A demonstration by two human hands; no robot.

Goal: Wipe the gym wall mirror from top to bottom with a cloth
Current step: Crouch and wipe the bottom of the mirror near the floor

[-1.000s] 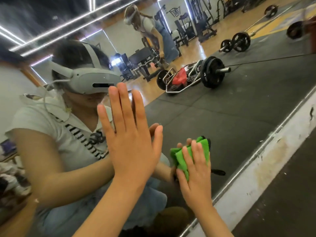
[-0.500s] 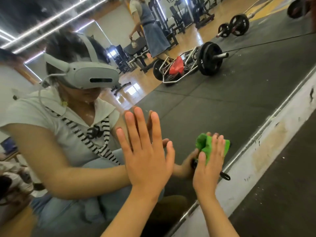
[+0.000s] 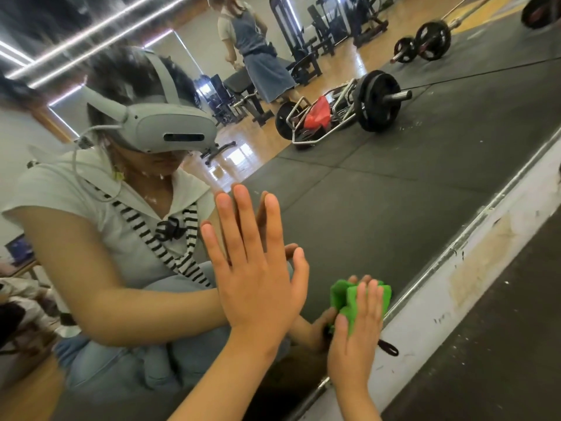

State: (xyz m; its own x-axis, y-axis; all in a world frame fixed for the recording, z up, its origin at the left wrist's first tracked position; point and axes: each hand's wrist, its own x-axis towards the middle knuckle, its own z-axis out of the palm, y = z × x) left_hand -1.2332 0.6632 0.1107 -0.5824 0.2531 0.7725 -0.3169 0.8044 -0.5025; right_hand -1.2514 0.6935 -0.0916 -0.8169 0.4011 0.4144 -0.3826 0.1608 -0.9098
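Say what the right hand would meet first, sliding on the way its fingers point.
Probably nothing: beyond the right hand and cloth lies only bare mirror; the edge strip angles away.

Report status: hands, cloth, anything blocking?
Left hand open, flat on mirror. Right hand presses green cloth against mirror, near bottom frame. No obstruction seen.

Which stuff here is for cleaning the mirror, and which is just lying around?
For the job: green cloth, mirror, right hand pressing the cloth, left hand flat on the glass.
Lying about, seen reflected: weight plates, red bag, barbell.
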